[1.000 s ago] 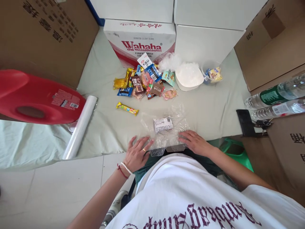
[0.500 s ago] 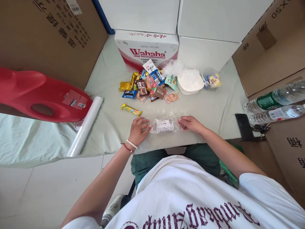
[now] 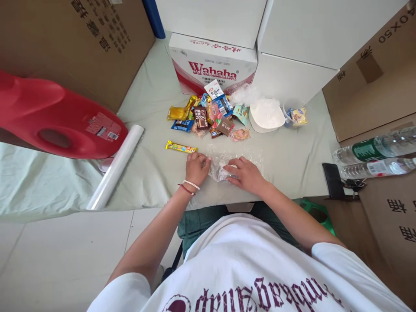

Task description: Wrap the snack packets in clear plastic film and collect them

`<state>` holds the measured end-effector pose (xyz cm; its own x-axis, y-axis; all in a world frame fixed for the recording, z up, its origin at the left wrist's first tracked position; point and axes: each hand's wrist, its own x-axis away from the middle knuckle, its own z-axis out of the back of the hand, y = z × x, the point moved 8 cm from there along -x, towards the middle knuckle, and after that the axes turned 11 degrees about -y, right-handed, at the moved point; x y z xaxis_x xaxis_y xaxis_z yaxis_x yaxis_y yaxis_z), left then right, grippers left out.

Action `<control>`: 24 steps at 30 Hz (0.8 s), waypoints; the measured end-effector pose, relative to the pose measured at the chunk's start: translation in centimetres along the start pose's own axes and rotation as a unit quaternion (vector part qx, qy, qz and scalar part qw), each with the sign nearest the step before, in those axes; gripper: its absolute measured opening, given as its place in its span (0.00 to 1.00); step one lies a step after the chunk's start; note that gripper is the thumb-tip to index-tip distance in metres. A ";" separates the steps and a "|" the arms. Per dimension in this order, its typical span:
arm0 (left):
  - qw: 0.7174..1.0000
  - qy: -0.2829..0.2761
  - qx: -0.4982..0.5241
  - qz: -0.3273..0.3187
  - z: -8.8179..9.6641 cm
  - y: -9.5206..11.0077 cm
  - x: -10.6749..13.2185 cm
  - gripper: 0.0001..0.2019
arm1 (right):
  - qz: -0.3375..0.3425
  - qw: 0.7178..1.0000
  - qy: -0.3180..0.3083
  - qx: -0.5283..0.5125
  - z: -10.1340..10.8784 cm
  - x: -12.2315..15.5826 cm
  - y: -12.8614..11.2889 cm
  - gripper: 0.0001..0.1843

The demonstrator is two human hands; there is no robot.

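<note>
A small white snack packet [image 3: 222, 172] lies wrapped in a sheet of clear plastic film [image 3: 248, 157] near the table's front edge. My left hand [image 3: 197, 168], with a bead bracelet and red string at the wrist, is closed on the film's left end. My right hand [image 3: 245, 173] lies over the packet with fingers pressing the film down onto it. A yellow candy bar [image 3: 180, 148] lies just left of my left hand.
A pile of snack packets [image 3: 208, 117] sits behind, before a Wahaha box [image 3: 211, 65]. A white bowl [image 3: 267, 115], a small clear cup of snacks [image 3: 296, 115], a film roll [image 3: 115, 167], a red container [image 3: 55, 121], water bottles [image 3: 377, 147] and a black phone [image 3: 331, 180] surround the work spot. Cardboard boxes stand on both sides.
Both hands went from the table's front edge, folding the film up over the packet. My right hand then slid left from the film's right end onto the packet.
</note>
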<state>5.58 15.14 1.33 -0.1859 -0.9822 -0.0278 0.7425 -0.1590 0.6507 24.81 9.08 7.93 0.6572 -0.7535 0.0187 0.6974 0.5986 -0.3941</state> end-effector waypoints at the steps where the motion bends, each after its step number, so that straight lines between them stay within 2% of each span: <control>1: 1.000 0.023 0.005 -0.003 0.6 0.1 0.2 0.12 | -0.004 1.000 -0.013 -0.004 -0.9 -0.5 0.1 0.21; 3: 0.995 0.097 0.004 -0.007 2.3 0.4 1.4 0.10 | -0.029 0.999 -0.006 -0.036 -2.1 -1.2 1.1 0.20; 6: 0.974 0.223 -0.024 -0.030 4.8 2.0 5.2 0.11 | -0.043 0.992 0.032 -0.111 -2.4 -1.3 2.5 0.15; 8: 0.962 0.257 -0.052 -0.074 5.2 3.9 7.9 0.11 | -0.038 0.988 0.043 -0.143 -2.2 -1.3 2.7 0.14; 10: 0.960 0.227 -0.080 -0.146 4.0 6.1 9.8 0.10 | -0.033 0.987 0.041 -0.154 -2.0 -1.3 2.6 0.14; 13: 0.963 0.112 -0.100 -0.222 0.8 8.5 10.2 0.14 | -0.035 0.987 0.039 -0.155 -2.0 -1.2 2.3 0.15; 15: 0.972 0.050 -0.103 -0.206 -0.9 8.7 9.1 0.17 | -0.036 0.985 0.039 -0.163 -2.2 -1.1 2.4 0.17; 18: 0.984 -0.003 -0.105 -0.145 -2.0 8.2 6.9 0.20 | -0.048 0.980 0.033 -0.191 -2.2 -1.0 3.4 0.19; 21: 0.985 -0.025 -0.107 -0.131 -2.2 8.1 5.9 0.20 | -0.109 0.971 0.052 -0.206 -0.8 -1.3 6.2 0.17; 24: 0.982 -0.027 -0.118 -0.146 -2.0 8.6 5.9 0.19 | -0.170 0.970 0.088 -0.149 1.5 -2.7 9.1 0.16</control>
<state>12.14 7.80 5.20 -0.4413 -0.8858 -0.1432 0.7796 -0.4575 0.4277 29.83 16.97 5.67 0.3266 -0.9440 0.0470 0.7339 0.2219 -0.6420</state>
